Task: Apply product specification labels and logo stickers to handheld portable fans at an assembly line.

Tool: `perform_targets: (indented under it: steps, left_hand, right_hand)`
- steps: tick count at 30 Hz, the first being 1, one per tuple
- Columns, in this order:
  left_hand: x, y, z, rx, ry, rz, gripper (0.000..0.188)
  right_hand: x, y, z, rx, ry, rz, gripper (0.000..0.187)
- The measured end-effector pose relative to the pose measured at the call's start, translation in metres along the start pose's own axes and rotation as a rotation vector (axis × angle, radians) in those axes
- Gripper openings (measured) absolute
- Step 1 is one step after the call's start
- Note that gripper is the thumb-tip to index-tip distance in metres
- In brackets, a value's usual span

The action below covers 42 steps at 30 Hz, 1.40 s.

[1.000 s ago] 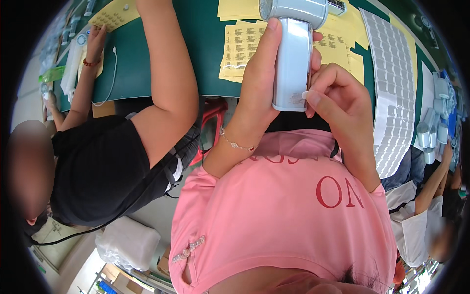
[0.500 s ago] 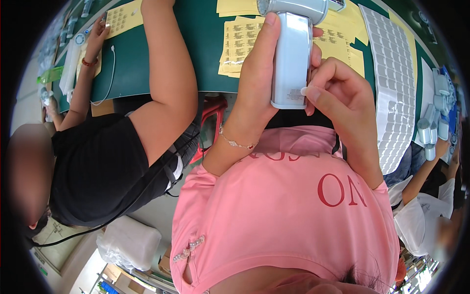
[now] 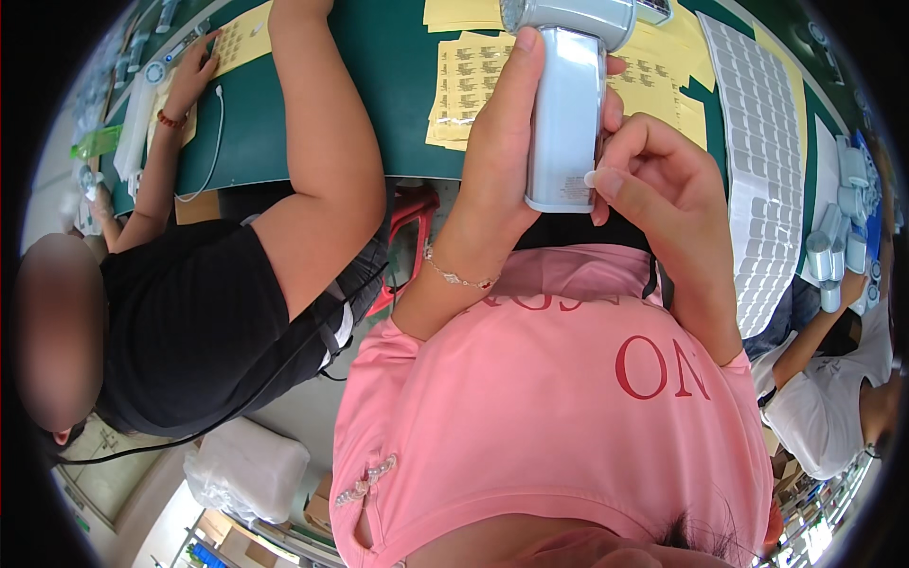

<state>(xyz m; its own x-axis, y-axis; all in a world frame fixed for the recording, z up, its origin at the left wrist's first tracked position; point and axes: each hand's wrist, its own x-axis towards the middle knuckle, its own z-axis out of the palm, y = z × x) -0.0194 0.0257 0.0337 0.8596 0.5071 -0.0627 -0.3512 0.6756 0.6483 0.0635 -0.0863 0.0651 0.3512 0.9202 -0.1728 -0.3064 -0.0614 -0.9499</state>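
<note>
A light-blue handheld device (image 3: 565,128), shaped like a small hair dryer with a round head and a boxy handle, is upright in my left hand (image 3: 504,142). My left thumb lies along the handle's left edge, and the fingertips come round its right side. Small printing (image 3: 576,180) shows low on the handle's face. My right hand (image 3: 663,175) is closed in a pinch, with the thumb tip at the handle's lower right edge beside that printing. Whatever lies between those fingers is too small to make out.
Yellow label sheets (image 3: 464,80) lie on the green table (image 3: 407,114). A long sheet of grey labels (image 3: 765,180) is at the right, with several light-blue devices (image 3: 833,241) beyond. A co-worker's arm (image 3: 327,114) reaches over the table at left, near a white cable (image 3: 218,133).
My hands and the device hold nearly the same pose. The left co-worker's far hand has shifted slightly, and the person at the right has leaned differently.
</note>
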Motion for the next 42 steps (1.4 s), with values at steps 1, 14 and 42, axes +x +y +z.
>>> perform_targets:
  steps: [1,14,42]
  left_hand:
    - [0.0,0.0,0.0,0.0,0.001,0.0,0.062]
    - [-0.002,-0.002,0.002,-0.029,0.021,-0.014,0.062]
    - [0.004,0.006,-0.018,0.288,0.081,0.268,0.059]
  right_hand:
    - [-0.001,0.0,0.0,0.0,-0.001,0.001,0.009]
    - [-0.003,0.003,0.001,-0.052,0.013,-0.037,0.01]
    - [0.025,0.037,0.011,0.046,0.051,-0.123,0.09]
